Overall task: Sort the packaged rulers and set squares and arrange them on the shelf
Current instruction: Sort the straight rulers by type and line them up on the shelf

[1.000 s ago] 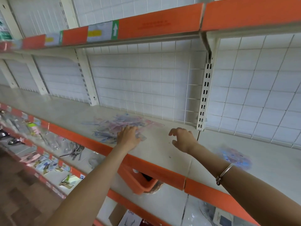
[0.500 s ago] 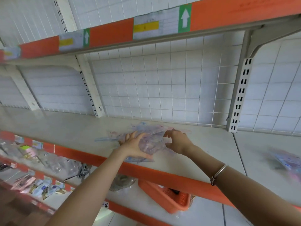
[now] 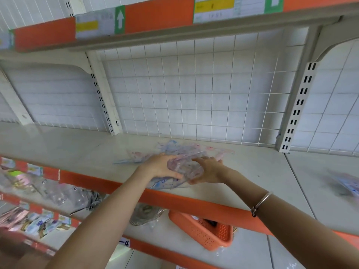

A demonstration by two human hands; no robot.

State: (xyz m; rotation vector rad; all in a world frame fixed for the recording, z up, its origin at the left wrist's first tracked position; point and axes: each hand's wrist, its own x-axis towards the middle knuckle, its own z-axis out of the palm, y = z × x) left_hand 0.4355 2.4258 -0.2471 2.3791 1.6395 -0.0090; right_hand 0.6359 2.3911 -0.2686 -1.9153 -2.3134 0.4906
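Note:
A loose pile of clear packaged rulers and set squares [image 3: 186, 149] lies on the cream shelf [image 3: 77, 146], near its middle. My left hand [image 3: 162, 166] and my right hand [image 3: 208, 168] hold one transparent packet [image 3: 184, 167] between them, just in front of the pile. The left thumb lies under the packet's near edge and the right fingers curl around its right side. A second small heap of packets [image 3: 347, 184] rests blurred at the far right of the shelf.
White wire grid [image 3: 194, 90] backs the shelf, with slotted uprights [image 3: 299, 107] at each side. An orange-fronted shelf [image 3: 155, 12] hangs above. Below sit an orange perforated basket [image 3: 206, 230], bagged goods [image 3: 64, 195] and colourful packets [image 3: 31, 224].
My view has shifted left and closer to the pile. Both hands closed in from apart onto one packet and now hold it together, drawn slightly toward the shelf's front edge.

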